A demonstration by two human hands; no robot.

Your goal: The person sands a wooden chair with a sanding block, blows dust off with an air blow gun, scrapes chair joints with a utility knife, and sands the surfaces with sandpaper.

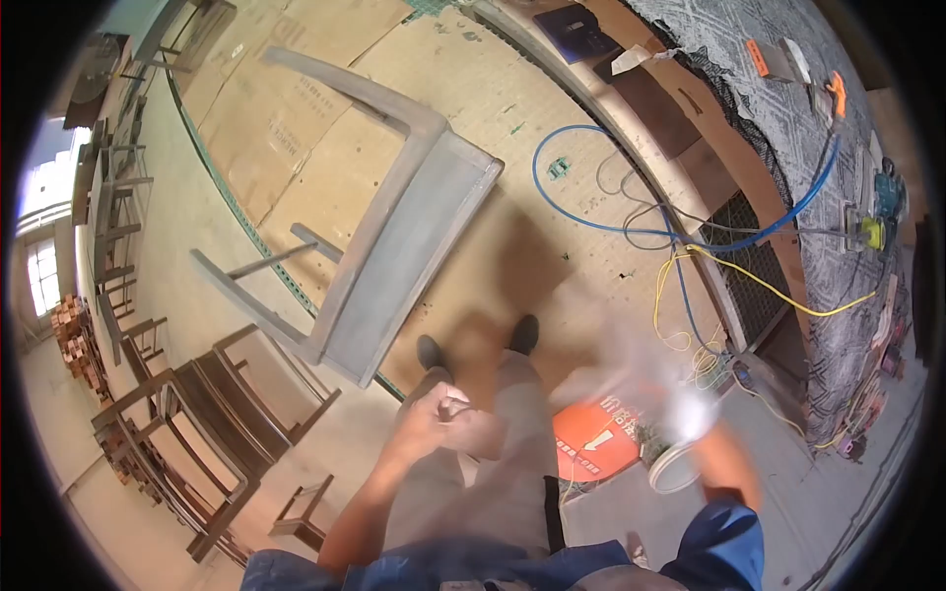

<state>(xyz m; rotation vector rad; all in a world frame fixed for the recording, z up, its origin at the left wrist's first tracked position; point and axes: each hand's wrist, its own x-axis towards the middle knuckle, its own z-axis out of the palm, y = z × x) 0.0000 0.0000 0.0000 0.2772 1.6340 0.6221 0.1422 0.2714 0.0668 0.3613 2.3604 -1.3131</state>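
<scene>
My left hand (426, 422) is over my lap with its fingers curled in. A blurred brownish piece (478, 434) shows at the fingers, too smeared to name. On the right, my right hand (696, 419) is smeared by motion, with a pale whitish blur around it, so its fingers do not show. Just below it is a white ring-shaped rim (674, 470). A red-orange panel (588, 445) with white print lies between my right leg and that hand. Ahead of me, a grey wooden chair frame (414, 236) rests tilted on the floor, apart from both hands.
Flattened cardboard (291, 128) covers floor beyond the chair frame. Brown chairs (212, 414) crowd the left side. At right stands a cloth-covered bench (778, 128) with tools. A blue hose (537, 177) and a yellow cord (778, 293) trail from it to the floor.
</scene>
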